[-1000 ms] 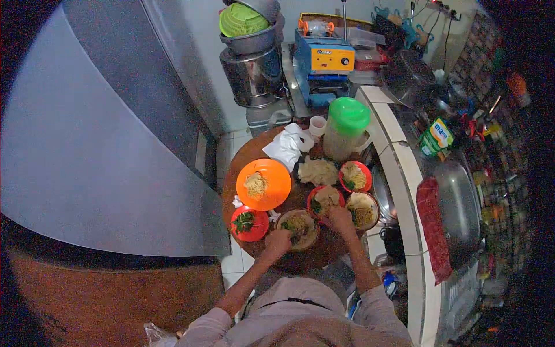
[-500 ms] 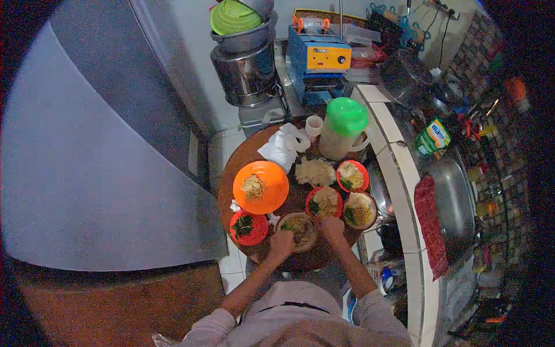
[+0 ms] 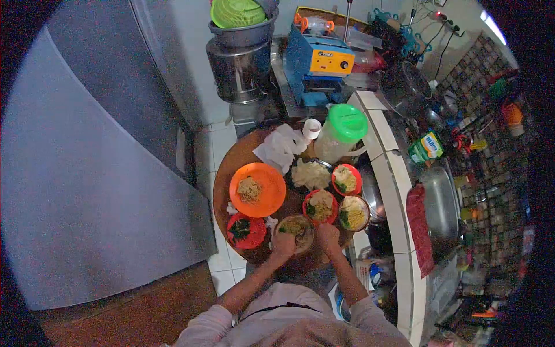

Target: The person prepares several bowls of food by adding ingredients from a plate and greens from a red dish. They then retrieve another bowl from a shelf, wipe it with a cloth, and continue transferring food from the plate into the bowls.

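Note:
My left hand (image 3: 283, 245) is closed at the lower left rim of a bowl of noodles and greens (image 3: 299, 230); what its fingers hold is too small to make out. Just right of that bowl, my right hand (image 3: 328, 237) is closed below a red bowl of noodles (image 3: 320, 207), its fingertips hidden. More filled bowls stand to the right, one red (image 3: 347, 180) and one pale (image 3: 354, 213). An orange plate (image 3: 267, 199) holds a heap of noodles, and below it a red container (image 3: 253, 234) holds greens.
On the round wooden table (image 3: 231, 157) are a green-lidded pitcher (image 3: 345, 130), a white cup (image 3: 311, 128), white plastic or paper (image 3: 280, 148) and a plate of pale pieces (image 3: 311, 174). A tiled counter edge (image 3: 399, 202) with a red cloth (image 3: 418, 231) borders the right side.
The view has shifted slightly, so the table and bowls sit a little further left. Both hands remain near the same bowls and are still closed.

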Tool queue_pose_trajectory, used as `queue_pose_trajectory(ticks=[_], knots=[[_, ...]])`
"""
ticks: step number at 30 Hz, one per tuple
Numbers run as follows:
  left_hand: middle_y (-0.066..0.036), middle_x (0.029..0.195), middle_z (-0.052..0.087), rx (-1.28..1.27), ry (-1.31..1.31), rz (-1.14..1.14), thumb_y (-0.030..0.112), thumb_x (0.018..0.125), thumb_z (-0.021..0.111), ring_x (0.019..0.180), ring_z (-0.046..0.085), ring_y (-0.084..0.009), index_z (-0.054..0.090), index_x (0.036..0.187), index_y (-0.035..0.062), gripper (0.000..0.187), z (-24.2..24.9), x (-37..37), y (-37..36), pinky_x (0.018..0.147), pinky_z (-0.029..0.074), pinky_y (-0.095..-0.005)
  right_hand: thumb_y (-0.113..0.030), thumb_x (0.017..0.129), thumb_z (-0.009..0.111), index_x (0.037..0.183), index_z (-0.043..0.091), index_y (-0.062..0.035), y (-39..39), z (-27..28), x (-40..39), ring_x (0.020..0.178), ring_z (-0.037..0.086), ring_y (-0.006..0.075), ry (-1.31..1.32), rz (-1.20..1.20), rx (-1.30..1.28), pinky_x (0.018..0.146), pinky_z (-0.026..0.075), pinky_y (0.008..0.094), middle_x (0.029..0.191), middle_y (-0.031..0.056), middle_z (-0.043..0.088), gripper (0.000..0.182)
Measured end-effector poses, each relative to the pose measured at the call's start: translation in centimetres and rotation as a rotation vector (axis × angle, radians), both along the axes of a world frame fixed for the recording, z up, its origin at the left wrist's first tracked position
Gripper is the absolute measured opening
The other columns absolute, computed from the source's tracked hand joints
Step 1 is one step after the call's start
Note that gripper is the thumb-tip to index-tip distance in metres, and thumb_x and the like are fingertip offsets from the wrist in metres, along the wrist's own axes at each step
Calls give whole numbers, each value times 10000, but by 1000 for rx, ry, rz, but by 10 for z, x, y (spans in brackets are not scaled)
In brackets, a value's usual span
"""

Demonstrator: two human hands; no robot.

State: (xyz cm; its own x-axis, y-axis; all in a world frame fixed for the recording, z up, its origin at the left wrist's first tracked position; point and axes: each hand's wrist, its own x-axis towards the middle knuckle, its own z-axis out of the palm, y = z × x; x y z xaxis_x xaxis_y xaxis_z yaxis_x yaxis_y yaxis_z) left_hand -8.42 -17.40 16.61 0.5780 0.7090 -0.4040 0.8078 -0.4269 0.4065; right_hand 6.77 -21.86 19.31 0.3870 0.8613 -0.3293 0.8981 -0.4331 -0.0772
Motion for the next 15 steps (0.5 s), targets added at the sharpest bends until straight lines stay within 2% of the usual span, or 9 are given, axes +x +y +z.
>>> queue_pose_trajectory(ticks=[2, 3, 5, 6, 8, 11, 15], knots=[[-135, 697, 600, 31, -74, -74, 168, 661, 547, 657, 599, -274, 620, 704, 16, 173, -4, -3, -2, 575, 480, -389, -183, 746, 456, 670, 585, -45, -13, -28, 12, 619, 597, 277, -82, 79, 169, 518, 472, 385, 616, 127, 578, 204], [-135, 697, 600, 28, -74, -74, 168, 661, 547, 657, 599, -274, 620, 704, 16, 173, -10, -3, -5, 575, 480, -389, -183, 746, 456, 670, 585, -45, -14, -26, 13, 619, 597, 277, -82, 78, 166, 518, 472, 385, 616, 127, 578, 204], [-135, 700, 599, 43, -53, 57, 195, 659, 560, 668, 600, -276, 621, 712, 22, 190, -22, -1, -8, 575, 481, -387, -198, 745, 467, 663, 576, -41, -12, -22, 14, 583, 592, 280, -4, 76, 264, 486, 463, 377, 608, 123, 578, 208], [-135, 700, 599, 47, -51, 60, 195, 659, 560, 668, 600, -276, 621, 712, 22, 190, -16, -1, -8, 575, 481, -387, -198, 745, 467, 663, 576, -41, -8, -18, 14, 583, 592, 280, -3, 79, 268, 486, 463, 377, 608, 123, 578, 208], [-137, 712, 600, 106, -118, 29, 202, 662, 554, 668, 599, -278, 619, 725, 26, 198, 0, -4, -12, 585, 481, -388, -205, 734, 483, 651, 571, -41, 0, -10, 11, 555, 584, 281, -33, 2, 81, 460, 452, 375, 592, 122, 571, 204], [-151, 723, 598, 223, -159, 47, 209, 668, 555, 674, 598, -288, 619, 736, 32, 201, -7, 1, -19, 588, 481, -391, -210, 723, 502, 686, 571, -61, 2, -4, 16, 548, 578, 288, -25, 24, 22, 455, 450, 378, 582, 120, 564, 168], [-167, 712, 591, 142, 10, 189, 212, 667, 557, 666, 595, -298, 612, 720, 15, 211, -8, 11, -27, 588, 480, -394, -216, 716, 512, 719, 570, -62, -1, 16, 31, 547, 577, 296, 30, 159, 192, 456, 454, 380, 584, 124, 565, 164]])
